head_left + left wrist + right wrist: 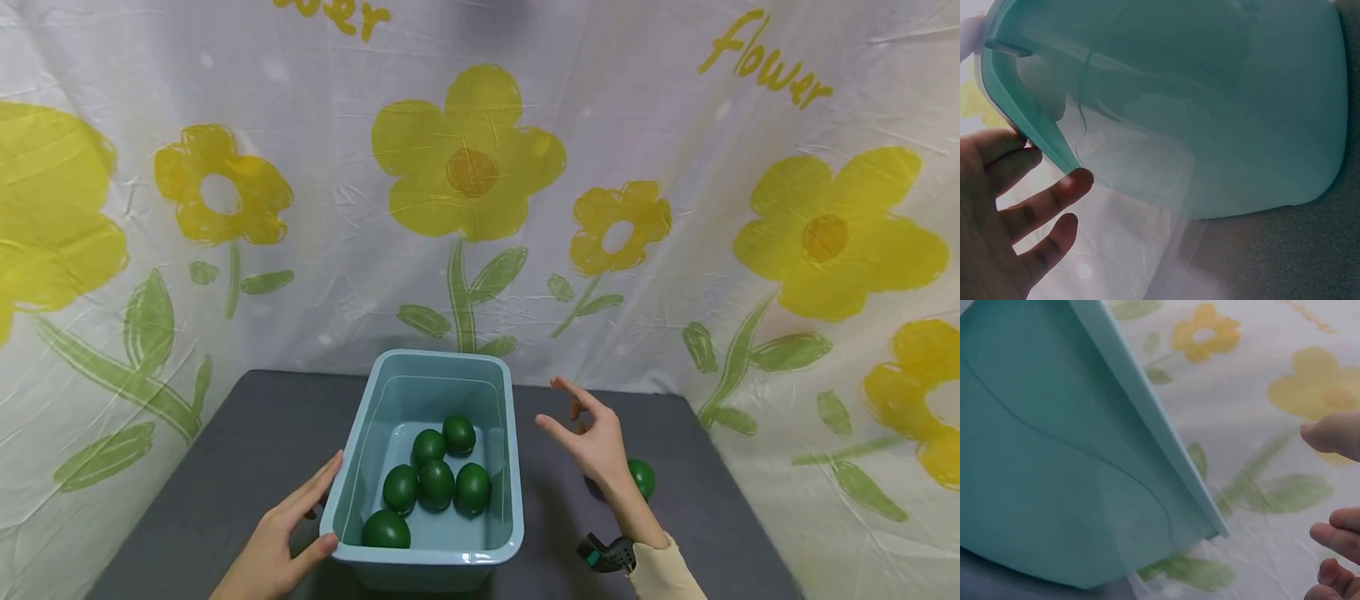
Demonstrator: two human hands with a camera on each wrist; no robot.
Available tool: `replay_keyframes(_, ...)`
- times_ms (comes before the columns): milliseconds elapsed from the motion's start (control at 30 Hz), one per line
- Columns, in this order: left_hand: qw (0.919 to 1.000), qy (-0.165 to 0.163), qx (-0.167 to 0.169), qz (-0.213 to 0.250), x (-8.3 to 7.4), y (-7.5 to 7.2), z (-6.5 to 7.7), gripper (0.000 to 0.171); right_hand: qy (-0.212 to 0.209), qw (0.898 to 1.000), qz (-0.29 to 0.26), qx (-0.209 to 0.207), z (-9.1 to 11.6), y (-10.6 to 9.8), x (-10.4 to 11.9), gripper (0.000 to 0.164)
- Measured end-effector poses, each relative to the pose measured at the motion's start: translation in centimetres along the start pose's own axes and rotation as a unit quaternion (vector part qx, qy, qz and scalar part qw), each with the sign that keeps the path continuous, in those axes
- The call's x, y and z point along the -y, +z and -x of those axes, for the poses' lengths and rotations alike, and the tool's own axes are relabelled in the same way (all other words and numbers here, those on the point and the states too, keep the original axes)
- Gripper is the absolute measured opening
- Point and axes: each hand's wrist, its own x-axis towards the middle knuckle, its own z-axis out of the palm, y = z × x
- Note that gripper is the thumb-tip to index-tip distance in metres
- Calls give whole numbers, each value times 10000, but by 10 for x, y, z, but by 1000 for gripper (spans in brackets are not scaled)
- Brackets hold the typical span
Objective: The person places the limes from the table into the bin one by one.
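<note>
A light blue plastic bin (431, 557) stands on the table with several dark green, egg-shaped fruits (437, 484) lying inside, like avocados. My left hand (281, 533) rests at the bin's near left corner, its thumb at the rim and its fingers fairly straight along the left side. In the left wrist view, fingertips (1079, 181) touch the rim from outside. To the right of the bin, my right hand (596, 442) hovers apart from it, thumb and index finger spread, holding nothing. Behind the right wrist, another green fruit (641, 477) is partly hidden.
A dark grey table (225, 467) extends on both sides of the bin. Something dark, mostly covered by the right wrist, lies beside the outer fruit. A white curtain (322, 292) with painted yellow flowers hangs behind and at the sides. A black band (609, 553) circles the right wrist.
</note>
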Motion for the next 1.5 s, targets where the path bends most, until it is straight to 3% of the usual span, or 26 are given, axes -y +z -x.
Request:
replay_keyframes(367, 10000, 76, -5, -23, 1, -1, 0, 79, 235, 9977, 157, -613, 8, -36, -17, 57)
replay_keyframes(867, 9999, 64, -45, -110, 0, 0, 0, 80, 779, 9891, 923, -847, 25, -62, -41, 58)
replay_keyframes(1200, 9998, 20, -43, -186, 0, 0, 0, 80, 1455, 9787, 1435, -219, 33, -67, -61, 70)
replay_keyframes(1500, 9997, 51, -61, -230, 0, 0, 0, 80, 1946, 9572, 1986, 804, 37, -67, -80, 82)
